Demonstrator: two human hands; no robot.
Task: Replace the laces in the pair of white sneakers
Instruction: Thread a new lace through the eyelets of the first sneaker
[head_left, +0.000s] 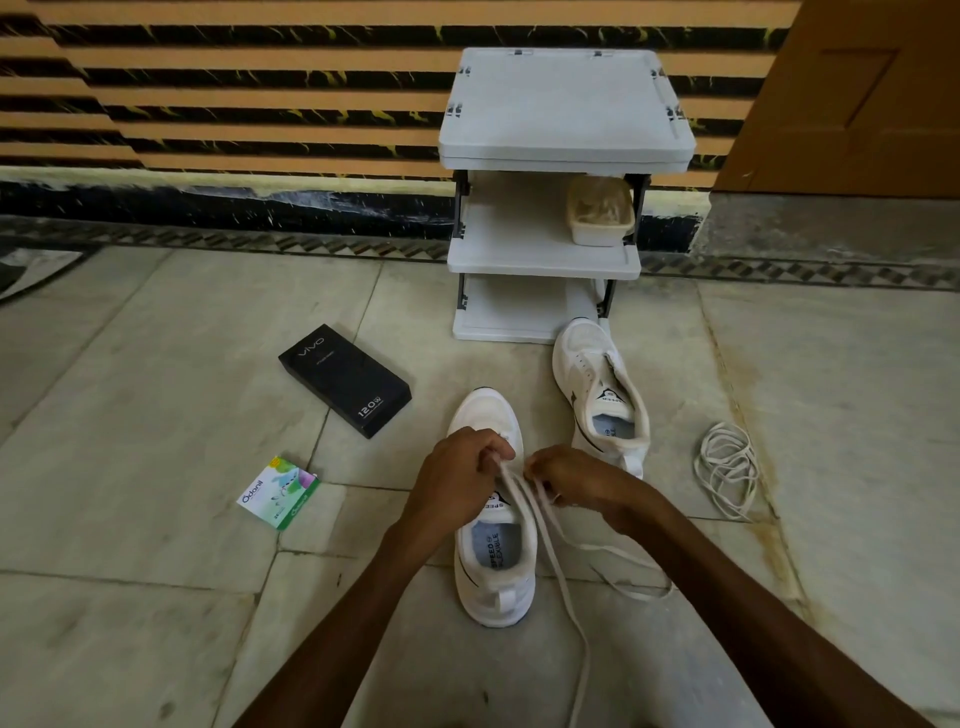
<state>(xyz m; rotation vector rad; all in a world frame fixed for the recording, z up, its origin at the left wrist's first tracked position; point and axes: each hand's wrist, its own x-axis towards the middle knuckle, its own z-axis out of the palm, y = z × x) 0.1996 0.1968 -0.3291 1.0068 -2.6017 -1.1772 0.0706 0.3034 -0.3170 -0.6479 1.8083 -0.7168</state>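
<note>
White lace (587, 657) pinched by left hand (457, 467) and right hand (566, 480), both equally near, over sneaker (493, 587) tongue at frame centre; sneaker axis vertical, toe uppermost.

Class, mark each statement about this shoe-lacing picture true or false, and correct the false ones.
1. The left hand and the right hand both pinch the lace of the near sneaker. True.
2. The far sneaker is fully laced. False: no lace shows in it.
3. A loose lace coil lies on the floor, right of the sneakers. True.
4. The black vivo box lies right of the sneakers. False: it lies to their left.
</note>
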